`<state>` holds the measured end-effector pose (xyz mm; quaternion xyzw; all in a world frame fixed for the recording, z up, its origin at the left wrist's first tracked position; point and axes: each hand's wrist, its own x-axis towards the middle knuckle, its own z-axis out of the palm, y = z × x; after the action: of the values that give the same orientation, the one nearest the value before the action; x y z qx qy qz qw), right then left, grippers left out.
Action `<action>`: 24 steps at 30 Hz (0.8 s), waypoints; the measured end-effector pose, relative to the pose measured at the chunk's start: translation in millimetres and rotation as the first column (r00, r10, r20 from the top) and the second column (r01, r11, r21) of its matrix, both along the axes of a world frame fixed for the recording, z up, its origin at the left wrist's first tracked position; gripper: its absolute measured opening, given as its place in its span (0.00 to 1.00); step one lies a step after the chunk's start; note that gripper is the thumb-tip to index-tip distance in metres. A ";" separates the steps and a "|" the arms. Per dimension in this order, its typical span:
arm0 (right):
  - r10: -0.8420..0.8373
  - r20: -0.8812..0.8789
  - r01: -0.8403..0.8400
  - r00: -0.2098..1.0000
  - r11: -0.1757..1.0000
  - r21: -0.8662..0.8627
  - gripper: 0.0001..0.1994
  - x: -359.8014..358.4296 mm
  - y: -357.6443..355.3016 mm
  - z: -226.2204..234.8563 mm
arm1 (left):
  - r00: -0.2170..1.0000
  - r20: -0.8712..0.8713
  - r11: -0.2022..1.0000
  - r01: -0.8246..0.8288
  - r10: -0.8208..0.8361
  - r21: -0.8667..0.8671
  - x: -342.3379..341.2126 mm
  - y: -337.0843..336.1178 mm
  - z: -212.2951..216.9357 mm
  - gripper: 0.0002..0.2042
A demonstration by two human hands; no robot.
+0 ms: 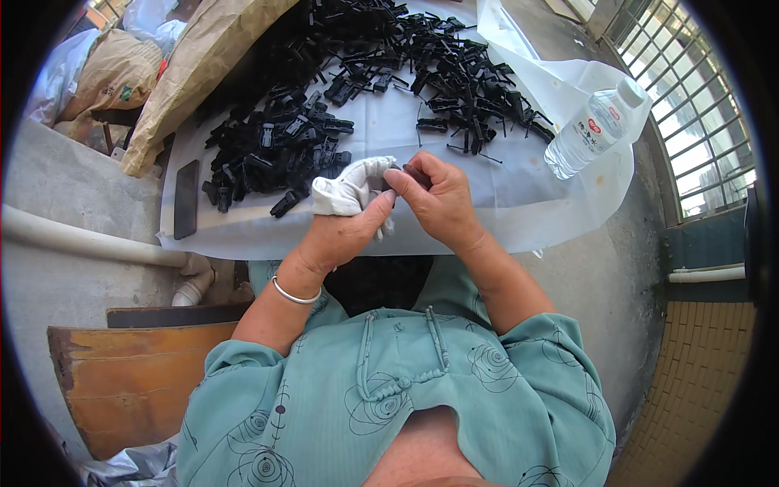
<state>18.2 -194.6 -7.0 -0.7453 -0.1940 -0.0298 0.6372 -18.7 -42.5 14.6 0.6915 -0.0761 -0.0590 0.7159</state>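
Observation:
Both my hands meet over the near edge of the covered table. My left hand (345,231) has a white cloth glove (347,187) over its fingers, with the thumb bare. Its fingers are bent inward, and whatever lies in them is hidden. My right hand (445,201) is bare and pinches a small dark piece (417,177), thumb against the left fingers. Beyond the left hand lies a heap of black plastic parts (276,150). Farther right are more black parts with thin stems (462,81).
A white plastic sheet (503,215) covers the table. A dark phone (187,199) lies at its left edge, beside brown paper (191,77). At the right stands a tilted clear water bottle (591,134). A white pipe (89,242) and wooden board (146,381) are at the left.

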 end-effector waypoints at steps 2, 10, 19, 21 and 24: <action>0.068 -0.092 -0.067 0.993 0.998 0.014 0.10 0.3 -2.5 0.1 | 0.999 0.006 0.995 -0.038 0.037 0.097 -1.7 0.0 4.8 0.14; 0.153 -0.079 -0.152 0.985 0.988 0.013 0.13 -7.3 5.2 -8.5 | 0.870 0.485 0.863 -0.305 0.081 0.402 1.5 -6.2 -7.0 0.13; 0.195 -0.429 -0.104 0.882 0.968 0.227 0.14 -9.9 20.7 -22.5 | 0.765 0.642 0.689 -0.439 -0.050 0.577 0.8 -3.8 -21.8 0.14; 0.156 -0.311 -0.111 0.937 0.981 0.158 0.14 -8.8 20.0 -27.7 | 0.761 0.647 0.703 -0.436 -0.046 0.562 0.9 -3.5 -25.3 0.14; 0.103 -0.062 -0.100 0.993 0.994 0.047 0.12 -2.8 13.3 -24.1 | 0.887 0.453 0.882 -0.284 0.093 0.376 6.7 0.9 -28.4 0.15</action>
<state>15.4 -181.3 -31.1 -0.7208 -0.2103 0.0223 0.6601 -12.0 -41.6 -13.8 0.8329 -0.1446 0.1481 0.5133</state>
